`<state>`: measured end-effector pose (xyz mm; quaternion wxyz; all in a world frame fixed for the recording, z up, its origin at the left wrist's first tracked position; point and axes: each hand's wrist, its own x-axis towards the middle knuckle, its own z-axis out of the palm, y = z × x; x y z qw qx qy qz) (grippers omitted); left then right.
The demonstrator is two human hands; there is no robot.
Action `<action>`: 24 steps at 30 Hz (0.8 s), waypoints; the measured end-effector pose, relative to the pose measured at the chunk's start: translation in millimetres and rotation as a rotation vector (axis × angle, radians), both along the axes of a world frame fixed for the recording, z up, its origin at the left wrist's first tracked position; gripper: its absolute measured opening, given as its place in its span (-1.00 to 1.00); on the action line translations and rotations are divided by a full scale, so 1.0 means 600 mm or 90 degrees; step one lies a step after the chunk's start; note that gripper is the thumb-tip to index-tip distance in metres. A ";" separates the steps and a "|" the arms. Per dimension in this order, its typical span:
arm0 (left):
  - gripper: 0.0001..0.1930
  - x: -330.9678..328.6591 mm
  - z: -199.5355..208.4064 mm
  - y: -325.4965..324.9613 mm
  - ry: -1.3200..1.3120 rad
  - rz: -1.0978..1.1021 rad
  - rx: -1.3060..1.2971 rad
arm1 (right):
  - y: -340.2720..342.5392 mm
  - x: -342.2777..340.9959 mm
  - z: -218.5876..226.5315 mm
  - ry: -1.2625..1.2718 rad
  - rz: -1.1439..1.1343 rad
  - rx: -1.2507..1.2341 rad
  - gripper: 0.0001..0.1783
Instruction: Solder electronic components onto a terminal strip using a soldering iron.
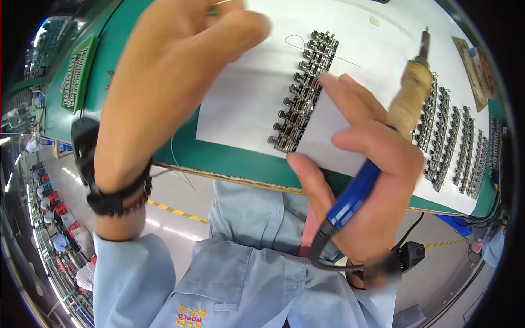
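Right hand (377, 158): curled round a soldering iron (358, 191), blue handle in the palm, tip aimed at 1 o'clock, clear of the central row. Thumb and index spread wide with nothing visible between them, index tip at the central row's 3 o'clock edge, thumb tip by its 6 o'clock end; can't tell if either touches.

Left hand (205, 33): at 11 o'clock, half curled, fingers cut off by the top edge. Pale strand (223, 1) shows beside it; can't tell whether it's gripped.

Central row of metal parts (306, 90): just above centre toward 1 o'clock, slanted, on a white sheet (235, 115) over the green worktop (229, 150). Thin wire (295, 41) loops out by its 12 o'clock end. More metal rows (437, 136) at 3 o'clock, green tray (88, 76) of parts at 10.

Risks, my judgement: iron is parked in the palm while the fingers work, so a wrist turn could swing the tip into the 3 o'clock rows or the sheet; scorching likely if hot, heat not visible. Cord (320, 246) bends tightly under the handle at 5 o'clock; a snag could tug the iron. Index or thumb pressing unevenly could skew the row. Loose wire could catch a finger and drag parts.
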<state>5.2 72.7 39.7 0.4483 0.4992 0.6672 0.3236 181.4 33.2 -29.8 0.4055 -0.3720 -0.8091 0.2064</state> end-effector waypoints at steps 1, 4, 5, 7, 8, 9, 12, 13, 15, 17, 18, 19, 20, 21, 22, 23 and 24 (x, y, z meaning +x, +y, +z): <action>-0.80 0.003 0.006 0.010 0.071 -0.033 -0.036 | -0.003 -0.003 -0.006 -0.005 -0.013 0.019 -0.46; -0.75 0.004 0.022 0.034 0.205 -0.173 -0.080 | -0.007 0.002 -0.010 -0.077 -0.050 0.078 -0.48; -0.74 0.005 0.026 0.042 0.194 -0.218 -0.091 | -0.007 0.003 -0.010 -0.091 -0.054 0.089 -0.49; -0.72 0.007 0.031 0.056 0.169 -0.306 -0.112 | -0.007 0.005 -0.010 -0.098 -0.056 0.094 -0.50; -0.72 0.008 0.030 0.061 0.171 -0.350 -0.095 | -0.007 0.005 -0.010 -0.099 -0.058 0.095 -0.52; -0.72 0.008 0.028 0.065 0.174 -0.378 -0.086 | -0.007 0.005 -0.010 -0.100 -0.059 0.096 -0.53; -0.73 0.005 0.022 0.080 0.173 -0.439 -0.089 | -0.006 0.008 -0.013 -0.100 -0.061 0.104 -0.55; -0.73 0.005 0.020 0.084 0.164 -0.456 -0.103 | -0.005 0.009 -0.016 -0.099 -0.063 0.109 -0.55; -0.75 0.002 0.020 0.093 0.141 -0.482 -0.134 | -0.003 0.011 -0.019 -0.098 -0.063 0.115 -0.55; -0.77 0.002 0.017 0.092 0.149 -0.485 -0.116 | -0.002 0.013 -0.020 -0.099 -0.058 0.112 -0.55; -0.78 0.002 0.016 0.091 0.150 -0.478 -0.109 | -0.002 0.014 -0.020 -0.099 -0.056 0.111 -0.54; -0.79 0.003 0.014 0.090 0.152 -0.472 -0.103 | 0.000 0.014 -0.019 -0.095 -0.054 0.110 -0.54; -0.80 0.004 0.014 0.091 0.144 -0.465 -0.108 | 0.001 0.014 -0.018 -0.094 -0.056 0.112 -0.53; -0.81 0.004 0.015 0.093 0.125 -0.460 -0.116 | 0.003 0.014 -0.016 -0.088 -0.052 0.107 -0.53; -0.81 0.004 0.016 0.096 0.107 -0.455 -0.125 | 0.004 0.014 -0.014 -0.085 -0.050 0.102 -0.53; -0.82 0.005 0.017 0.098 0.078 -0.453 -0.137 | 0.004 0.014 -0.013 -0.087 -0.050 0.102 -0.53; -0.82 0.005 0.017 0.099 0.075 -0.447 -0.142 | 0.005 0.014 -0.011 -0.081 -0.047 0.094 -0.53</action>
